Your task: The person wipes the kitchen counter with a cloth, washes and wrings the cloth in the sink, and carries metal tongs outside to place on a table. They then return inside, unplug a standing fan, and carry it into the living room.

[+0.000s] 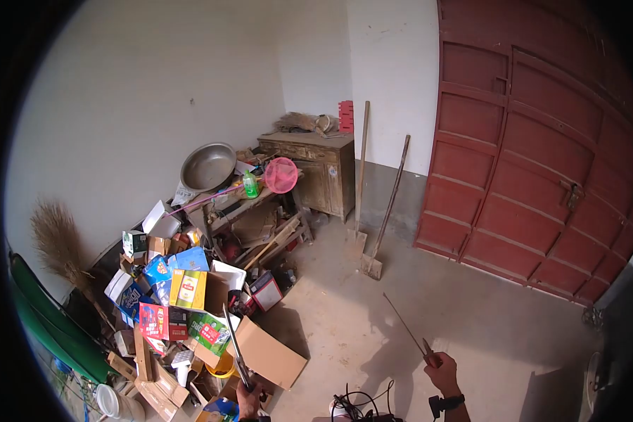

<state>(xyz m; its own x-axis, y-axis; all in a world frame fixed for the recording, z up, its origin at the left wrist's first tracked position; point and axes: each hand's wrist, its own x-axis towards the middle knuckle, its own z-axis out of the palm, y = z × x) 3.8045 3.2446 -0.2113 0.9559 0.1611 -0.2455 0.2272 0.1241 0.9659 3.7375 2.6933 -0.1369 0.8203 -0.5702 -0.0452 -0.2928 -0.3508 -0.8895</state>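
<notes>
Hands (442, 373) around long thin tools (405, 325)

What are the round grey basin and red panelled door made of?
Round grey basin: probably stainless steel, satin; soft metallic sheen, thin rim.
Red panelled door: likely painted sheet metal, matte; flat panels between raised ribs, though painted wood possible.

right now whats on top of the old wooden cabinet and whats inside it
On top of the wooden cabinet are a dry, brushy bundle, a pale round item and, near the right end, a red notched piece. Its front looks closed, hiding whatever is inside.
</notes>
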